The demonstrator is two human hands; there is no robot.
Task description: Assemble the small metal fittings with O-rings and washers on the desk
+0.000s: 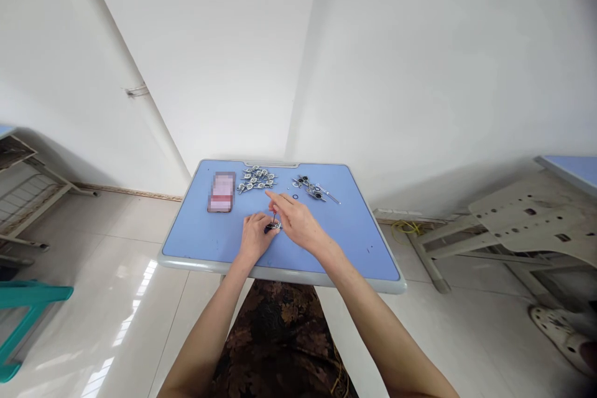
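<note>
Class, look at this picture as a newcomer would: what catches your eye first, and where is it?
The blue table stands out against white walls, with both hands at its middle: the left hand pinches a small dark part, the right hand touching it. Behind them lie a phone and metal parts.
</note>
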